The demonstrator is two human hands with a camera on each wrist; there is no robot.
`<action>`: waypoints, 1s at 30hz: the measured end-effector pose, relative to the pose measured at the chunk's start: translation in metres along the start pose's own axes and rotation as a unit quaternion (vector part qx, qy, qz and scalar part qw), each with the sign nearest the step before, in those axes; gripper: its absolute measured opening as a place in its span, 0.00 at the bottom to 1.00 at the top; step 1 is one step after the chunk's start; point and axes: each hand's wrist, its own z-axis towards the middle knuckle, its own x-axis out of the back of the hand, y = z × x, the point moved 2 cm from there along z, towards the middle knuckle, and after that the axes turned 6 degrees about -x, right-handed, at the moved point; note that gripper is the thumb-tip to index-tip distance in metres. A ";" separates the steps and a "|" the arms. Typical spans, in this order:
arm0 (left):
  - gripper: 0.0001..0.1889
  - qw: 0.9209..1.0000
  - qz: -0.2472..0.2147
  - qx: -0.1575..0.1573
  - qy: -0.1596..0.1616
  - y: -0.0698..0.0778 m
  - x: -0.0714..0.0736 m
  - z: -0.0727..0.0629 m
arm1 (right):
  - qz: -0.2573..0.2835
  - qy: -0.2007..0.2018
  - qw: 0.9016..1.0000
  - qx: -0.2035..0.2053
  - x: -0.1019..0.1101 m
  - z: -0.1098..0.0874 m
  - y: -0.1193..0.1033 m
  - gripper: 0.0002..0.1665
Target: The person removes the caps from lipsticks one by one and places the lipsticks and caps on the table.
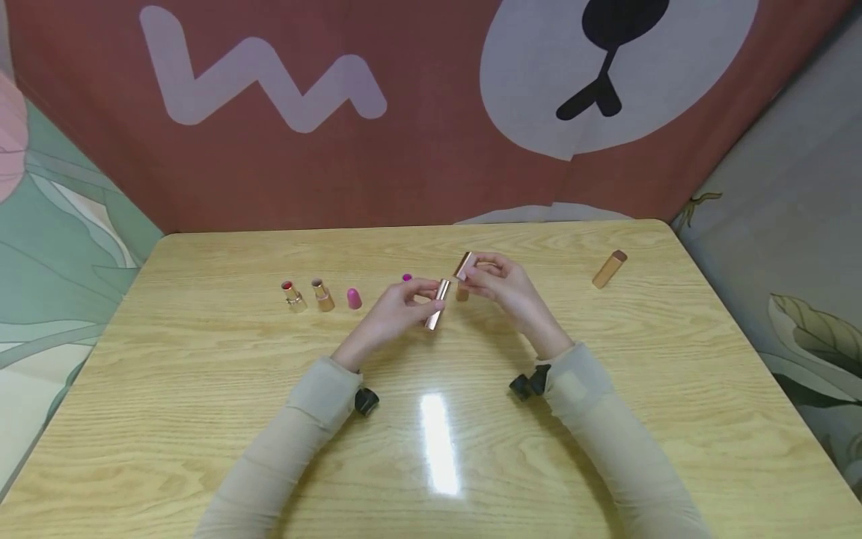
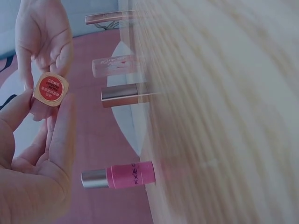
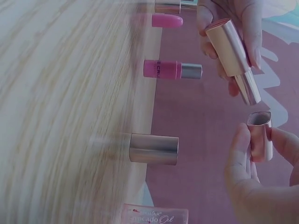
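My left hand (image 1: 407, 301) pinches a shiny rose-gold lipstick tube (image 1: 438, 305) between thumb and fingers, above the table. A red round label on its base (image 2: 50, 88) faces the left wrist camera. In the right wrist view, a narrower metallic section (image 3: 248, 88) sticks out of the tube. Opposite, my right hand (image 1: 503, 283) pinches a rose-gold cap (image 3: 260, 137) whose hollow end faces the tube. A small gap separates cap and tube. Whether a coloured bullet shows inside the tube is hidden.
On the wooden table (image 1: 202, 419) stand a red-tipped lipstick (image 1: 293, 297), a brown-tipped lipstick (image 1: 323, 296) and a pink bullet-shaped item (image 1: 354, 299). Behind the hands are a pink silver-topped tube (image 3: 163, 70), a metallic cylinder (image 3: 154, 149) and a clear pinkish tube (image 2: 111, 65). A brown-orange stick (image 1: 609, 269) is far right.
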 end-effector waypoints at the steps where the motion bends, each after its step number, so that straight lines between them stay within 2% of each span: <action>1: 0.22 1.000 -0.003 0.000 0.002 0.000 0.001 0.000 | 0.000 0.001 1.000 0.001 0.001 0.000 0.000 0.25; 7: 0.22 1.000 -0.005 -0.003 0.009 -0.002 0.005 -0.001 | -0.002 0.005 1.000 0.005 0.003 0.000 0.000 0.23; 15: 0.22 1.000 0.010 -0.010 0.021 -0.001 0.012 -0.004 | 0.000 0.007 1.000 0.006 0.006 0.002 -0.001 0.26; 24: 0.22 1.000 -0.009 0.001 0.029 0.000 0.017 -0.006 | -0.039 0.015 0.999 0.026 0.010 -0.001 -0.003 0.23; 30: 0.22 0.999 0.000 -0.012 0.039 -0.002 0.021 -0.009 | -0.046 0.013 0.998 0.043 0.012 -0.002 -0.004 0.18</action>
